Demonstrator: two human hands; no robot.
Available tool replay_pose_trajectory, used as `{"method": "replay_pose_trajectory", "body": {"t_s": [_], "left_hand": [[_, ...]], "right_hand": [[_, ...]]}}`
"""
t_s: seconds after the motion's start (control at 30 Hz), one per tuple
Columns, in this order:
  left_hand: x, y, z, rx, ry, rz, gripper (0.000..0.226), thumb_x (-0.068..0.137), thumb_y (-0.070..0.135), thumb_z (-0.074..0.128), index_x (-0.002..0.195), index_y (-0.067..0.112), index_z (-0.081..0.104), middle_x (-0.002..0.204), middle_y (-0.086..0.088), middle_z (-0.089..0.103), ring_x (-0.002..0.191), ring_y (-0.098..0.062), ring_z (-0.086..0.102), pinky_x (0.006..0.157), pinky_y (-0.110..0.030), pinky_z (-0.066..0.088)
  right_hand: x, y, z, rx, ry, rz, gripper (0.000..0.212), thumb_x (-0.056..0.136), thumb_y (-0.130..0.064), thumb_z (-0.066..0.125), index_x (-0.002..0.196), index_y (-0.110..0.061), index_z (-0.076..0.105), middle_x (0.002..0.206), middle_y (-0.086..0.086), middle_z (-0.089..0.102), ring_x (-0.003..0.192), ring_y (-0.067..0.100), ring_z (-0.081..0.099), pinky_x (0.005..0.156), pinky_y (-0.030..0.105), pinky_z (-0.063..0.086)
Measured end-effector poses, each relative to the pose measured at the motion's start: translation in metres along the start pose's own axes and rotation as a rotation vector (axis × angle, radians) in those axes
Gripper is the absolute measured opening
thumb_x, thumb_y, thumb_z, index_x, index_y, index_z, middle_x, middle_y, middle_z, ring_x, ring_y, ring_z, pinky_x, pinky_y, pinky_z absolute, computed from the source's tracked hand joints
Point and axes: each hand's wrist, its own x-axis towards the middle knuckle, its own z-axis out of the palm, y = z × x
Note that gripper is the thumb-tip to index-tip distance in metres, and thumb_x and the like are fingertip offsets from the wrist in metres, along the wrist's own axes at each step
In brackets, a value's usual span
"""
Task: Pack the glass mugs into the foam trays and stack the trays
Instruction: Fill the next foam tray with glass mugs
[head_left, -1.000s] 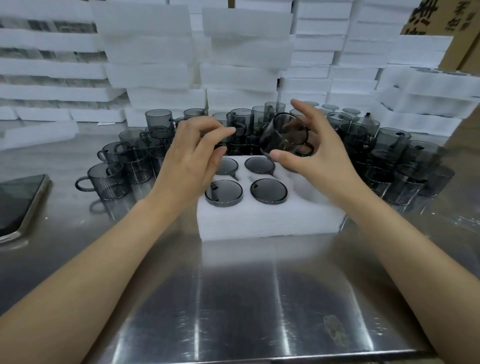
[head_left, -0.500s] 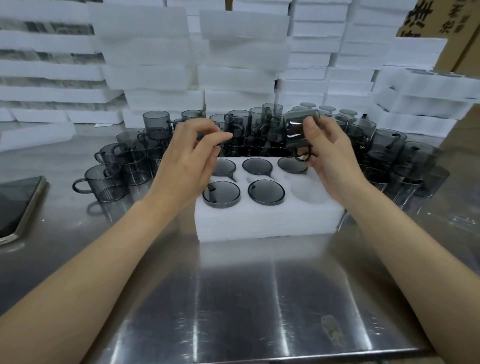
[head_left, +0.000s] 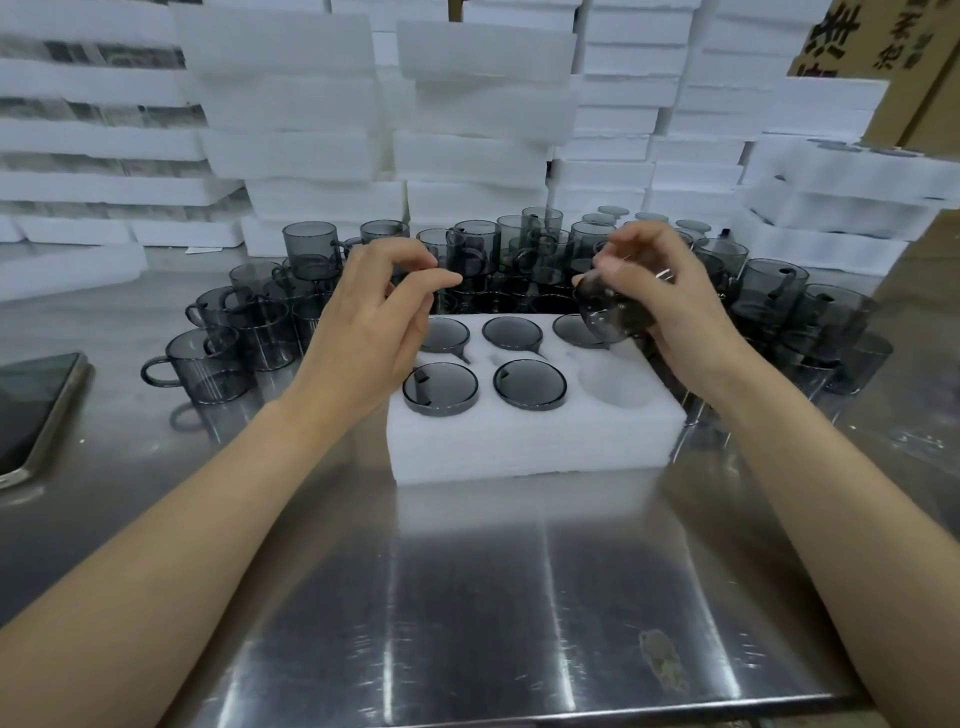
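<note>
**Item 1: foam tray (head_left: 530, 441).** We record one white six-pocket tray, standing flat at the middle of the steel counter (head_left: 519, 597). Five pockets hold smoke-grey glass mugs, showing as dark discs: three in the far row (head_left: 511, 331) and two in the near row (head_left: 440, 388). The near right pocket (head_left: 615, 382) is vacant.

**Item 2: mug in hand (head_left: 605, 317).** We note one grey glass mug, tilted, held above the tray's far right corner, partly over the mug packed there. The right hand (head_left: 670, 306) has it; the grip is closed round the glass, thumb on the near side and fingers curved over the top.

**Item 3: left hand (head_left: 374, 322).** It hovers over the tray's far left corner. The grip is loosely curled, thumb and forefinger close together, and we see nothing held in it.

**Item 4: loose mugs (head_left: 311, 249).** We list a crowded group behind and on both sides of the tray, some stacked on each other (count not taken; many overlap). One handled mug (head_left: 208, 364) stands nearest at the left.

**Item 5: surroundings.** We enter a smartphone (head_left: 31, 410) lying face up at the counter's left edge. Stacks of white foam trays (head_left: 291, 130) line the back, and a cardboard box (head_left: 883, 41) with printed characters stands at the upper right. There is a small stain (head_left: 662, 660) on the near counter.
</note>
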Motion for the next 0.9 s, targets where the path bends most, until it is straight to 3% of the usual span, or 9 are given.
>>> {"method": "replay_pose_trajectory", "body": {"t_s": [0.07, 0.17, 0.27, 0.37, 0.53, 0.57, 0.67, 0.83, 0.9], "left_hand": [[-0.001, 0.0, 0.0, 0.003, 0.003, -0.001, 0.03, 0.089, -0.009, 0.052, 0.115, -0.001, 0.066, 0.112, -0.023, 0.055, 0.099, -0.036, 0.05, 0.076, -0.04, 0.048], [-0.001, -0.001, -0.001, 0.001, 0.001, -0.007, 0.035, 0.087, -0.012, 0.051, 0.116, 0.0, 0.066, 0.113, -0.023, 0.055, 0.099, -0.033, 0.048, 0.079, -0.037, 0.046], [-0.001, -0.001, 0.0, 0.007, 0.002, -0.009, 0.042, 0.081, -0.018, 0.047, 0.116, -0.001, 0.065, 0.112, -0.024, 0.056, 0.101, -0.029, 0.044, 0.08, -0.035, 0.044], [-0.001, -0.001, 0.0, 0.002, 0.001, -0.019, 0.046, 0.078, -0.02, 0.045, 0.115, -0.002, 0.065, 0.112, -0.024, 0.056, 0.101, -0.027, 0.042, 0.08, -0.034, 0.043], [-0.002, -0.002, 0.002, -0.015, 0.006, -0.03, 0.046, 0.078, -0.021, 0.044, 0.115, -0.002, 0.065, 0.112, -0.023, 0.056, 0.102, -0.028, 0.043, 0.078, -0.037, 0.045], [-0.002, -0.002, 0.002, -0.019, 0.007, -0.037, 0.046, 0.078, -0.021, 0.044, 0.115, -0.002, 0.065, 0.112, -0.023, 0.056, 0.102, -0.028, 0.043, 0.078, -0.038, 0.046], [-0.002, -0.002, 0.003, -0.032, 0.011, -0.059, 0.045, 0.079, -0.02, 0.043, 0.115, -0.002, 0.064, 0.112, -0.023, 0.055, 0.103, -0.027, 0.042, 0.08, -0.037, 0.045], [-0.003, -0.003, 0.004, -0.036, 0.007, -0.068, 0.044, 0.081, -0.017, 0.042, 0.115, -0.002, 0.064, 0.112, -0.022, 0.055, 0.104, -0.026, 0.041, 0.08, -0.032, 0.043], [-0.003, -0.003, 0.004, -0.039, 0.005, -0.072, 0.043, 0.082, -0.012, 0.039, 0.115, -0.001, 0.064, 0.112, -0.021, 0.055, 0.103, -0.026, 0.042, 0.079, -0.033, 0.043]], "right_hand": [[-0.003, -0.002, -0.003, -0.175, -0.018, -0.1, 0.027, 0.079, -0.024, 0.074, 0.103, -0.028, 0.061, 0.103, 0.0, 0.068, 0.099, 0.015, 0.066, 0.082, 0.03, 0.053], [-0.006, -0.009, -0.01, -0.215, -0.076, -0.197, 0.038, 0.078, -0.023, 0.076, 0.114, -0.025, 0.067, 0.106, -0.002, 0.07, 0.1, 0.01, 0.065, 0.084, 0.023, 0.053], [-0.007, -0.015, -0.017, -0.237, -0.314, -0.134, 0.044, 0.078, -0.022, 0.076, 0.119, -0.033, 0.065, 0.111, -0.006, 0.07, 0.105, 0.011, 0.065, 0.082, 0.021, 0.053], [-0.008, -0.017, -0.019, -0.336, -0.522, -0.037, 0.042, 0.069, -0.027, 0.081, 0.11, -0.031, 0.072, 0.114, -0.008, 0.069, 0.113, 0.01, 0.061, 0.099, 0.025, 0.046], [-0.012, -0.023, -0.017, -0.435, -0.592, 0.001, 0.046, 0.072, -0.004, 0.08, 0.109, -0.029, 0.073, 0.118, -0.021, 0.066, 0.118, -0.004, 0.055, 0.101, 0.01, 0.037], [-0.013, -0.023, -0.012, -0.489, -0.613, -0.002, 0.048, 0.074, 0.001, 0.075, 0.111, -0.03, 0.072, 0.12, -0.024, 0.064, 0.118, -0.005, 0.055, 0.102, 0.013, 0.039], [-0.016, -0.026, 0.003, -0.624, -0.61, -0.01, 0.061, 0.077, 0.006, 0.06, 0.124, -0.035, 0.063, 0.129, -0.027, 0.055, 0.118, 0.005, 0.056, 0.101, 0.033, 0.046], [-0.018, -0.032, 0.011, -0.796, -0.675, -0.065, 0.08, 0.081, 0.002, 0.055, 0.145, -0.04, 0.03, 0.128, -0.031, 0.037, 0.115, 0.004, 0.048, 0.093, 0.03, 0.042], [-0.017, -0.033, 0.014, -0.891, -0.696, -0.075, 0.082, 0.082, -0.001, 0.053, 0.147, -0.041, 0.025, 0.139, -0.024, 0.033, 0.113, 0.008, 0.048, 0.092, 0.03, 0.039]]}}
